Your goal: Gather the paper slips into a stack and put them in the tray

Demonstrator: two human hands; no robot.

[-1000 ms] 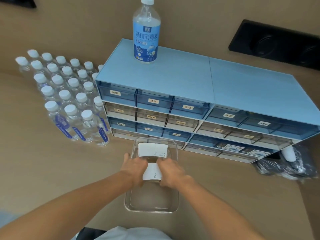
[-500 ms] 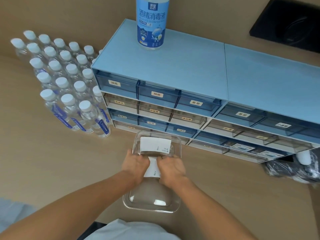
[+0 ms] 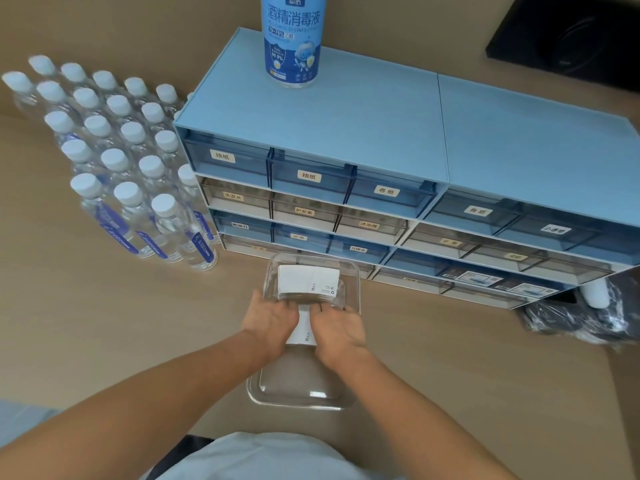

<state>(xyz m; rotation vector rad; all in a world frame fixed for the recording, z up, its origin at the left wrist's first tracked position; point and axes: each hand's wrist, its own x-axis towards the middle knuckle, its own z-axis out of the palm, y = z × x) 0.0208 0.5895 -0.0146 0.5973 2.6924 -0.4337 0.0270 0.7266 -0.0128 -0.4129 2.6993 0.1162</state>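
You were mid-gather here: both hands were over the tray (image 3: 356, 292), squeezing a small bunch of slips (image 3: 302, 329) between them. Your left hand (image 3: 272, 322) pressed on its left edge and your right hand (image 3: 337, 329) on its right edge, so each was closed on that bunch, though how many slips were in it I couldn't tell. It sat about mid-tray, over the floor of it. A second lot, the far slips (image 3: 308, 284), lay flat at the tray's far end, just beyond your fingertips; looked like two sheets overlapping, but don't quote me.

My read is the stack wasn't finished. Next move would need you to square up the held bunch, then bring it together with the far slips so it's one pile, edges lined up, and let go inside the tray.

Count-wise: one clear tray, two groups of slips, one drawer unit (image 3: 381, 140) at the bench's far edge, one disinfectant bottle (image 3: 293, 39) on top, and roughly two dozen water bottles (image 3: 114, 161) at the far left.
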